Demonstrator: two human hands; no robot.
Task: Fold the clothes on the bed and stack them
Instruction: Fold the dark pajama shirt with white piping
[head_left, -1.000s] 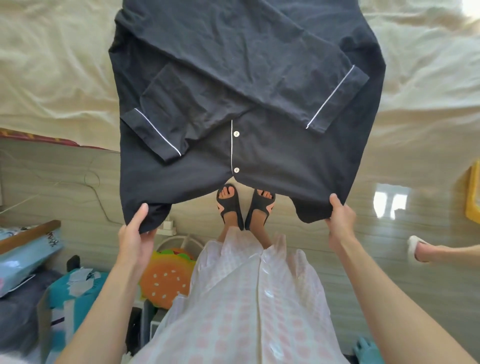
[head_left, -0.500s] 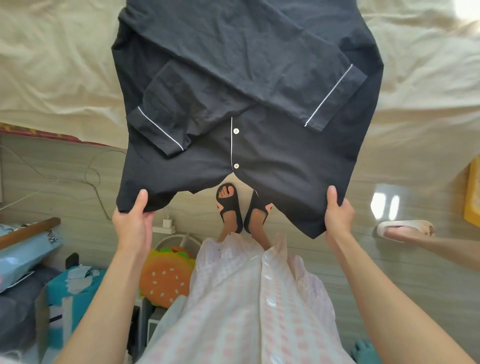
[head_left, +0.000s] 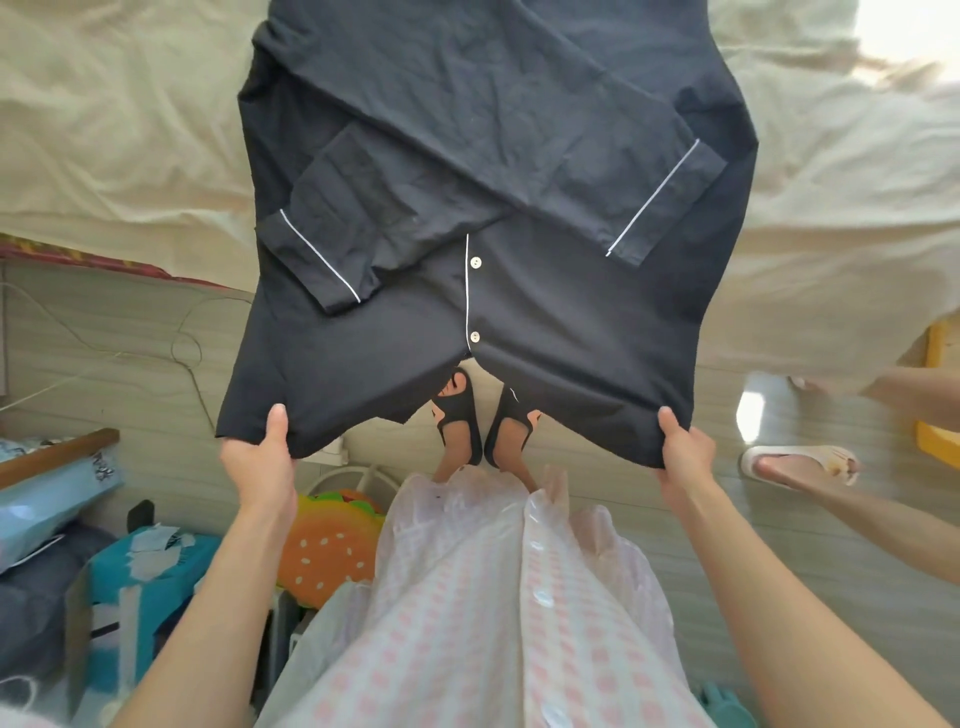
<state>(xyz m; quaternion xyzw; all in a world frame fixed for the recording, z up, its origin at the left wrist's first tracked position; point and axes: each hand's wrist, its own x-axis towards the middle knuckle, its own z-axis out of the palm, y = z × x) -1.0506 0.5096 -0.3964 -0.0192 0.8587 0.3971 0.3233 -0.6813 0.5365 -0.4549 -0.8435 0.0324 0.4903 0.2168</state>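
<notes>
Head view shows our left hand (head_left: 258, 460) and right hand (head_left: 684, 453) pinching the bottom corners of the black shirt (head_left: 493, 208) lying half on the bed (head_left: 104, 130); it looks soft, light and floppy, so corners are good spots

A bed covered by a wrinkled cream cotton sheet (head_left: 130, 130) is seen across the top of the view. A black button-front pyjama shirt with white piping (head_left: 493, 171) is spread on it, both sleeves folded across the front, while its hem end is held out past the bed edge over the pale wood-grain floor (head_left: 130, 332).
</notes>
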